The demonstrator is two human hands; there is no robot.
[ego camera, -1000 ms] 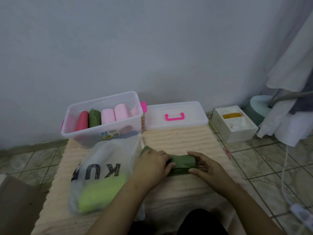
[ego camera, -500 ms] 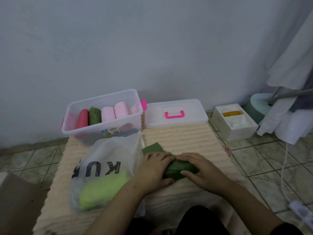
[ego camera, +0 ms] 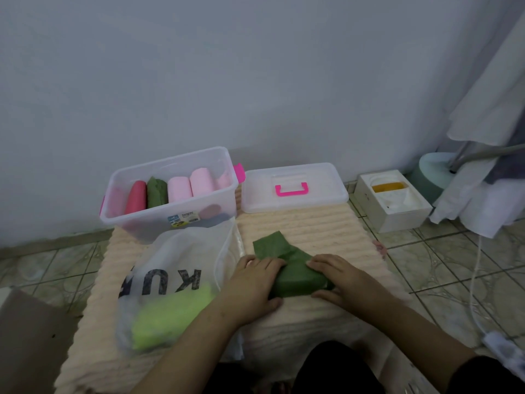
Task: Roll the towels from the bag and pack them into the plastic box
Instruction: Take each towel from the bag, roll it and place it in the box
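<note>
A dark green towel (ego camera: 295, 275) lies partly rolled on the cream mat (ego camera: 312, 228), its loose end pointing toward the wall. My left hand (ego camera: 252, 285) holds the roll's left end, thumb under it and fingers over it. My right hand (ego camera: 341, 280) holds the right end the same way. The clear plastic box (ego camera: 170, 214) with pink latches stands at the back left and holds a red, a green and pink rolled towels. The translucent bag (ego camera: 176, 260) lies on the left with a lime green towel (ego camera: 170, 317) inside.
The box's clear lid (ego camera: 295, 200) with a pink handle lies flat to the right of the box. A white carton (ego camera: 395, 217) sits on the tiled floor at the right. White cloth (ego camera: 483, 115) hangs at the far right, with a white cable (ego camera: 474, 280) below it.
Both hands have rolled the green towel away from me, toward the wall. More of its loose end now shows beyond the fingers, and the hands sit closer together.
</note>
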